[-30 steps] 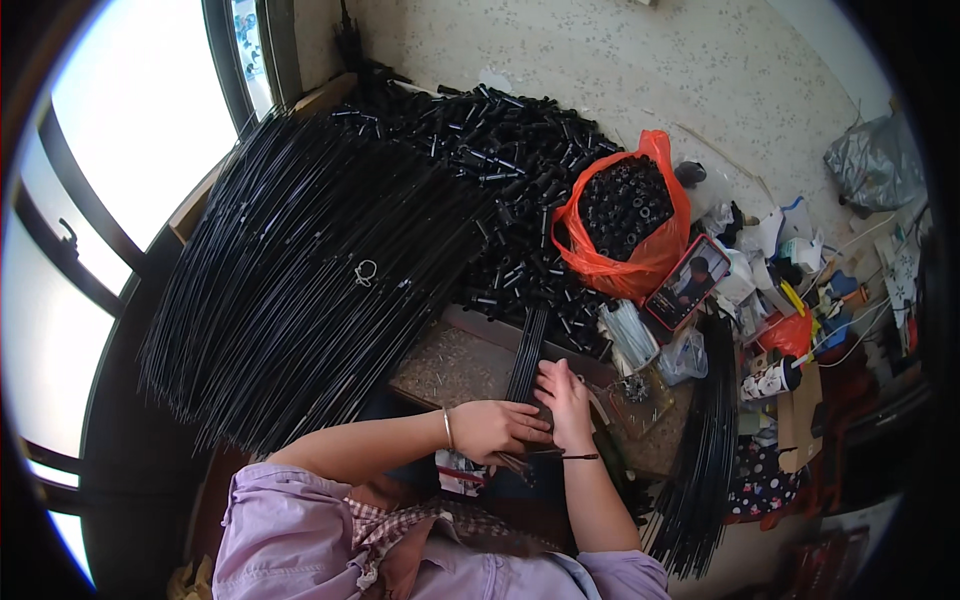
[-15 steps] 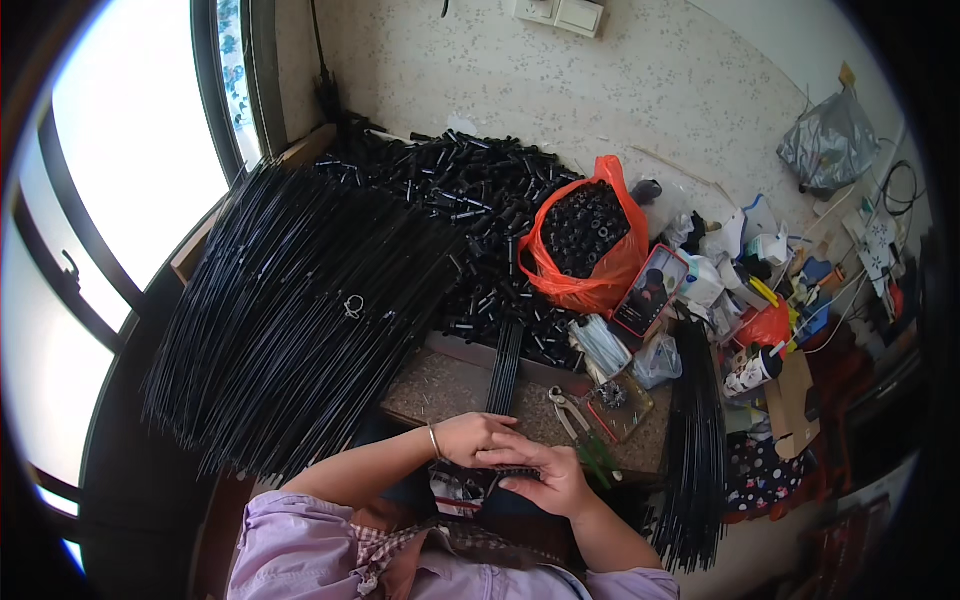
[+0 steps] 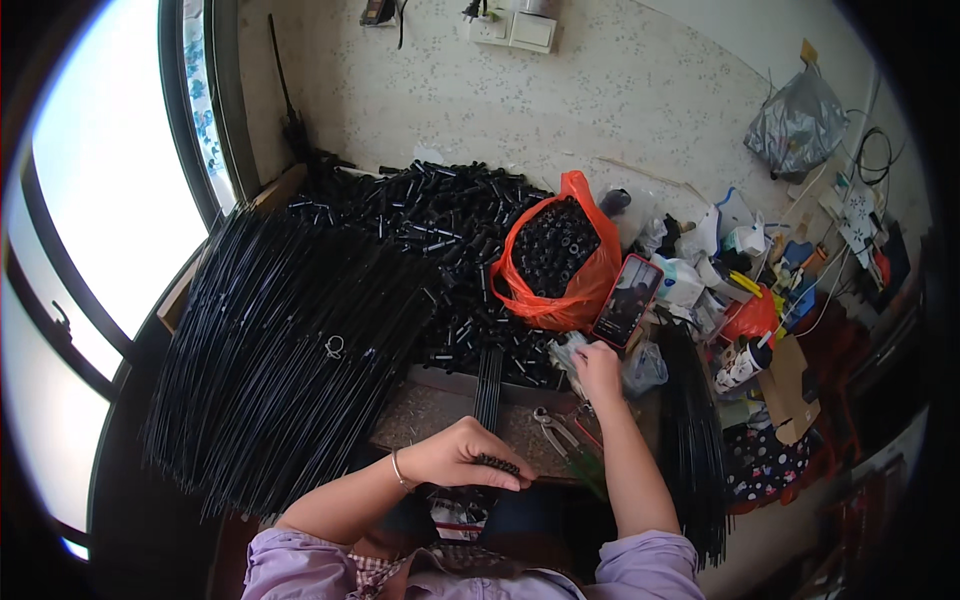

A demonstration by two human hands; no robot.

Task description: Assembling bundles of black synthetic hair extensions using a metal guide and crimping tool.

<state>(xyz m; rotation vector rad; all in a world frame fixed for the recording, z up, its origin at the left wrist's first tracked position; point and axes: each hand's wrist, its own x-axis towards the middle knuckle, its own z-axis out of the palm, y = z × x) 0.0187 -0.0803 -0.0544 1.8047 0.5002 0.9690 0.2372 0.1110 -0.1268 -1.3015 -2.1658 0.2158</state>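
Observation:
My left hand, with a bracelet at its wrist, is closed round a bundle of thin black rods. Their dark ends show in a row between thumb and fingers, and the bundle runs away from me toward a heap of black tubular parts. Reaching forward, my right hand has its fingers drawn together at a clear plastic packet, partly covering it. Whatever lies between those fingertips is hidden. Just beyond that hand leans a phone in a red case, its screen lit.
Long black rods are piled at left; another bunch hangs at right. An orange bag holds small black rings. Pincers lie on the worktop. Clutter, a patterned cup and cardboard crowd the right.
My right hand has left my left hand and moved forward and right to the plastic packet. My left hand keeps the rods, now with their ends showing. The whole view has shifted slightly.

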